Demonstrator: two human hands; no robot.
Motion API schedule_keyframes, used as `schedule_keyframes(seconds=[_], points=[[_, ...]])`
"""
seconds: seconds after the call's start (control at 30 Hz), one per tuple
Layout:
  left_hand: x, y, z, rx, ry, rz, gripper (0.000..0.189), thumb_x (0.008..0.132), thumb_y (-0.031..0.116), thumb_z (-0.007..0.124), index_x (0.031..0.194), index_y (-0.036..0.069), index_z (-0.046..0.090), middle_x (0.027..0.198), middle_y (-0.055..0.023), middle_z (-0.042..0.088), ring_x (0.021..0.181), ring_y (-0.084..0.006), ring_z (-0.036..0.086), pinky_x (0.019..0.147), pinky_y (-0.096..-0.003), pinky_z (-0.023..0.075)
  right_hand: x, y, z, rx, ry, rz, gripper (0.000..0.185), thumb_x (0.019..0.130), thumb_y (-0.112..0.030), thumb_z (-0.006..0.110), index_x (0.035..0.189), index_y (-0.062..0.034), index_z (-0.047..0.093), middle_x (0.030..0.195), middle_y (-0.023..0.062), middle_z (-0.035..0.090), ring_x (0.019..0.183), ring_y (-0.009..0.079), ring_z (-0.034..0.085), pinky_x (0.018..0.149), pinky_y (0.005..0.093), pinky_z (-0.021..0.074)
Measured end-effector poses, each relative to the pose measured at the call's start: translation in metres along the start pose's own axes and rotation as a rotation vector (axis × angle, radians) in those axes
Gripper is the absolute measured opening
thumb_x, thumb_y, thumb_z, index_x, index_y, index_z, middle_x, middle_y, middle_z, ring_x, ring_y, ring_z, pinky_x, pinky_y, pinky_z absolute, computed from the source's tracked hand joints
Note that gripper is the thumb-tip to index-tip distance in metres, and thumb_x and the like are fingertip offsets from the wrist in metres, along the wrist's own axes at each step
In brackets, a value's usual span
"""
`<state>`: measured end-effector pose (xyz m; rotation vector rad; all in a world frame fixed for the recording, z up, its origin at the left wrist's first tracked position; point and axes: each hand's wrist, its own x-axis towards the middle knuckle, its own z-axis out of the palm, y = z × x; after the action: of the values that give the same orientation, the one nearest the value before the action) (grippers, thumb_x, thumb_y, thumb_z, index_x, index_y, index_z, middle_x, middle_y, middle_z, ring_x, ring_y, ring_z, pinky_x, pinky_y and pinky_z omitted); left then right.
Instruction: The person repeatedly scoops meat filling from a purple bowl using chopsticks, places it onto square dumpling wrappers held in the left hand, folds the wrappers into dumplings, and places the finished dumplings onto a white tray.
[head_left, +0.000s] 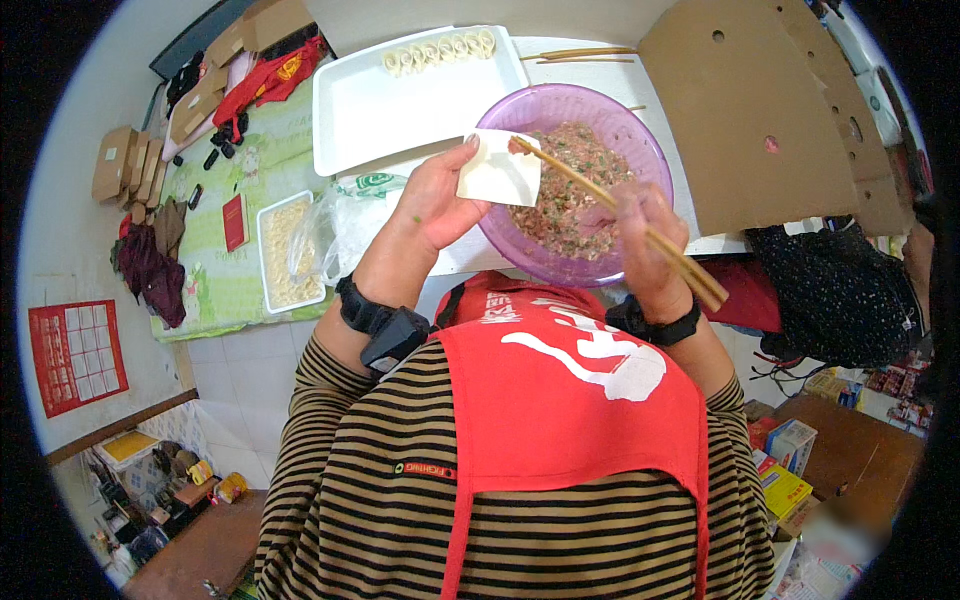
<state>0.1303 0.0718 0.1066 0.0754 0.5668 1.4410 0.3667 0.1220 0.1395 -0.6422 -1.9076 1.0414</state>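
My left hand (444, 196) holds a square dough wrapper (491, 176) by its left side, over the left rim of a purple plastic bowl (499, 241). In my right hand (651, 244) is a pair of wooden chopsticks (581, 180); their tips press a small dab of meat filling (517, 145) onto the wrapper's upper right part. Minced meat filling with green bits (566, 217) lies in the bowl. Behind it, a white tray (322, 112) bears a row of folded dumplings (439, 52) along its far edge.
Left of the work table stand a smaller white tray (273, 289) of pale food and a clear plastic bag (322, 232). More chopsticks (589, 53) lie behind the bowl. A large cardboard sheet (742, 127) rises at the right, with dark speckled cloth (832, 292) below.
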Motion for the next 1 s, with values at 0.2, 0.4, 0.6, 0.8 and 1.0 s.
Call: schedule_keyframes(seconds=[0.2,0.4,0.6,0.8,1.0], points=[[0.013,-0.007,0.006,-0.09,0.04,0.004,0.037,0.102,0.018,0.041,0.127,-0.008,0.041,0.128,-0.0226,0.051,0.121,-0.0323,0.051,0.11,-0.0447,0.0385,-0.005,0.011,0.003,-0.367,-0.086,-0.405,0.006,0.082,0.0,0.066,0.084,-0.0005,0.06,0.073,0.0135,0.064,0.06,0.0264,0.064,0.052,0.0354,0.0491],[0.018,-0.014,0.009,-0.096,0.088,0.03,0.037,0.102,0.018,0.039,0.128,-0.009,0.04,0.129,-0.0239,0.05,0.122,-0.0339,0.05,0.11,-0.0455,0.0381,-0.006,0.02,-0.002,-0.388,-0.252,-0.434,0.003,0.083,0.004,0.062,0.085,0.0021,0.06,0.08,0.014,0.069,0.062,0.0273,0.065,0.054,0.0347,0.0505],[0.021,-0.012,0.012,-0.131,0.183,0.088,0.039,0.103,0.019,0.038,0.13,-0.009,0.038,0.13,-0.0238,0.05,0.124,-0.0349,0.049,0.111,-0.0466,0.0376,-0.015,0.01,-0.007,0.158,-0.093,0.069,0.027,0.1,-0.02,0.048,0.098,0.0039,0.06,0.082,0.0153,0.068,0.066,0.0211,0.064,0.063,0.0323,0.0534],[0.023,-0.015,0.019,0.006,0.055,-0.018,0.04,0.102,0.019,0.041,0.131,-0.008,0.039,0.13,-0.023,0.051,0.122,-0.0341,0.052,0.109,-0.0456,0.0397,0.008,0.026,-0.019,0.354,0.014,0.478,0.045,0.103,-0.04,0.041,0.114,0.0004,0.056,0.102,0.0109,0.062,0.09,0.0153,0.059,0.075,0.0296,0.0522],[0.033,-0.027,0.025,0.119,-0.014,-0.127,0.04,0.101,0.018,0.043,0.131,-0.008,0.041,0.13,-0.0225,0.052,0.12,-0.0335,0.054,0.106,-0.0455,0.0433,0.008,0.043,-0.003,0.389,-0.038,0.589,0.03,0.096,-0.031,0.059,0.108,-0.0035,0.061,0.09,0.002,0.062,0.081,0.0096,0.059,0.069,0.0238,0.051]])
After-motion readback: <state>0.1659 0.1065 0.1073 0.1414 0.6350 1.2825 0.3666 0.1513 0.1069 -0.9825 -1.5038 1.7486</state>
